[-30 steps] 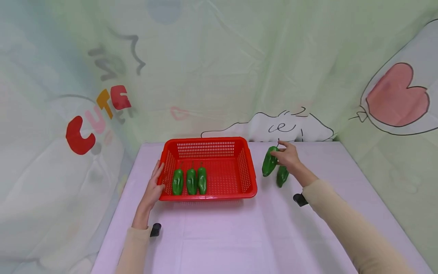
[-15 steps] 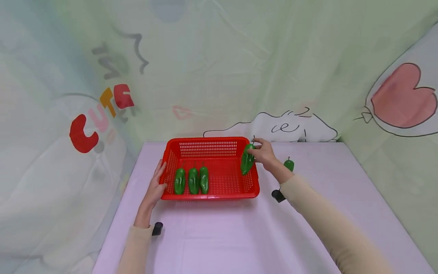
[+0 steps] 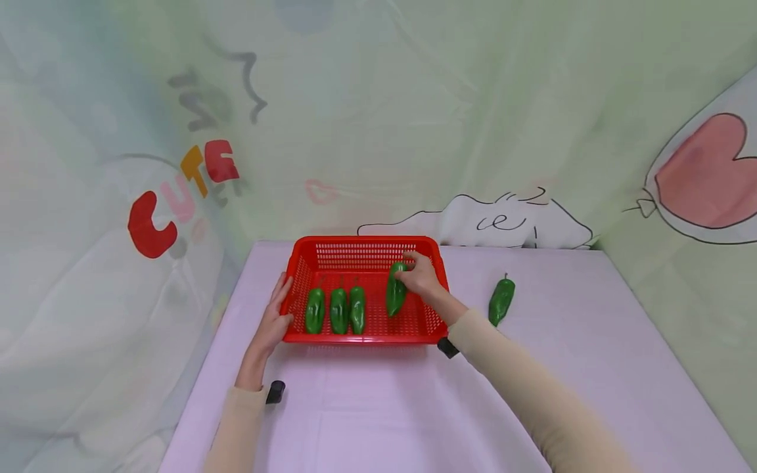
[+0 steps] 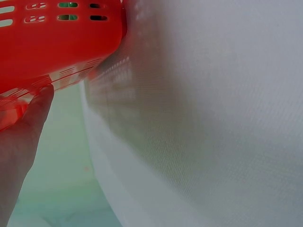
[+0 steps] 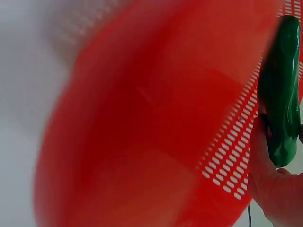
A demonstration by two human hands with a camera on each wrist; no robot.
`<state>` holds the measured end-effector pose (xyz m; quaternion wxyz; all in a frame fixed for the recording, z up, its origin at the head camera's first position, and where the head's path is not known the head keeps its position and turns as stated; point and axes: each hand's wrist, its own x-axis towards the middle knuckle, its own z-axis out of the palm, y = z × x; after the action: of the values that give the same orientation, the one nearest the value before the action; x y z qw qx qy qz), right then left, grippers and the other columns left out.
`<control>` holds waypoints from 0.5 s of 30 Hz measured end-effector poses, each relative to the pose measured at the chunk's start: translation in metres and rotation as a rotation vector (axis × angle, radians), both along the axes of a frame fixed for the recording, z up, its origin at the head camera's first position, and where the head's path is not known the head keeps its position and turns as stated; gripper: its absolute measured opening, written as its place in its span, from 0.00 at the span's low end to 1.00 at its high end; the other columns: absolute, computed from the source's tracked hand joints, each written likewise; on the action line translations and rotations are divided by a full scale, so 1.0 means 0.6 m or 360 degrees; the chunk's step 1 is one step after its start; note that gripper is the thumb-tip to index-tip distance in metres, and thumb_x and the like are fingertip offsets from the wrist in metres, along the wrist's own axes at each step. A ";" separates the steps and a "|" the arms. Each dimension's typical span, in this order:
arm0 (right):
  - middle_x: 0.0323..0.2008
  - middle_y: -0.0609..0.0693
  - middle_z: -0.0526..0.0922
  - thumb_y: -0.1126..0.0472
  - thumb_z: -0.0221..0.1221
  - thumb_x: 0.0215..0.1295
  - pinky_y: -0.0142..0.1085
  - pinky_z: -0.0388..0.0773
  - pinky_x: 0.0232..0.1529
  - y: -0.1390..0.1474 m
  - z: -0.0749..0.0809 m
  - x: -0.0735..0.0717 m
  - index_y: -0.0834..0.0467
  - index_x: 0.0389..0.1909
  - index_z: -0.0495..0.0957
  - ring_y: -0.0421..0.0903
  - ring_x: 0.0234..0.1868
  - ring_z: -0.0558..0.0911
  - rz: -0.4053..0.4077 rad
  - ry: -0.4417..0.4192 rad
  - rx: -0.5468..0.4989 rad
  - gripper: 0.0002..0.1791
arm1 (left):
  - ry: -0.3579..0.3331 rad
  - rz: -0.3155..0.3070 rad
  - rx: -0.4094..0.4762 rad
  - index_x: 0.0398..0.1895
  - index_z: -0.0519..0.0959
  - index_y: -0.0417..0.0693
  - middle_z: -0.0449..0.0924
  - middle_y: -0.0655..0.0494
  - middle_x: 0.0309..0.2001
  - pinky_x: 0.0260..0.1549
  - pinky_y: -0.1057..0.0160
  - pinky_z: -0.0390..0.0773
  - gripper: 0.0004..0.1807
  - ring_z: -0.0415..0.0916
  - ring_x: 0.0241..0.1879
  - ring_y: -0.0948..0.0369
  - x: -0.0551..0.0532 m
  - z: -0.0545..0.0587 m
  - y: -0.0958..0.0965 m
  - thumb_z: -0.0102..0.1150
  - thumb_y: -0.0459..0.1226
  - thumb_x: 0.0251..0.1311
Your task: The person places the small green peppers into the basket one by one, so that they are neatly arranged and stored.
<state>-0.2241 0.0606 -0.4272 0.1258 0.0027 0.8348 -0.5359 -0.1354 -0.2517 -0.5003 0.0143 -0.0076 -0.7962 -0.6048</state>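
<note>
A green pepper [image 3: 395,292] hangs over the right part of the red basket [image 3: 363,339], pinched near its stem end between the thumb and fingers of my right hand [image 3: 422,277]. In the right wrist view, the same glossy pepper [image 5: 283,85] shows along the right edge. Three more green peppers lie side by side in the basket's left half, the middle pepper [image 3: 339,312] among them. My left hand [image 3: 272,323] rests against the basket's left side with fairly straight fingers. The left wrist view shows one finger [image 4: 39,106] touching the outer wall.
Another green pepper [image 3: 501,299] lies on the pale purple table [image 3: 367,414], to the right of the basket and near the right forearm. A printed cloth [image 3: 349,131] hangs behind the table and on both sides.
My right hand has carried its pepper leftward from beside the basket to over its inside. The pepper on the table has come into full view. My left hand stays at the basket.
</note>
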 end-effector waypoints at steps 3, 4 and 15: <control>0.56 0.68 0.74 0.71 0.56 0.66 0.48 0.82 0.48 -0.016 -0.016 0.004 0.67 0.70 0.61 0.60 0.52 0.79 0.0014 -0.0020 -0.0005 0.32 | -0.0014 0.0020 -0.0026 0.79 0.50 0.47 0.35 0.57 0.80 0.71 0.43 0.49 0.45 0.30 0.78 0.55 0.001 0.000 -0.001 0.41 0.17 0.55; 0.55 0.69 0.74 0.71 0.57 0.65 0.47 0.82 0.47 -0.020 -0.024 0.004 0.67 0.70 0.62 0.60 0.52 0.80 0.0015 -0.0024 -0.0005 0.32 | -0.0019 0.0027 -0.0036 0.79 0.51 0.48 0.35 0.57 0.80 0.70 0.43 0.51 0.45 0.31 0.78 0.54 0.002 -0.001 -0.002 0.41 0.17 0.55; 0.55 0.71 0.75 0.71 0.60 0.60 0.46 0.82 0.47 -0.037 -0.077 0.006 0.69 0.67 0.66 0.60 0.52 0.79 -0.0019 -0.0060 0.0111 0.32 | -0.0009 0.0044 -0.0027 0.79 0.51 0.49 0.36 0.57 0.80 0.69 0.42 0.55 0.46 0.31 0.78 0.53 0.002 0.003 0.004 0.42 0.18 0.54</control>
<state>-0.2205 0.0382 -0.4736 0.1383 0.0221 0.8504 -0.5071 -0.1343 -0.2494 -0.4987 0.0204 0.0050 -0.8014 -0.5978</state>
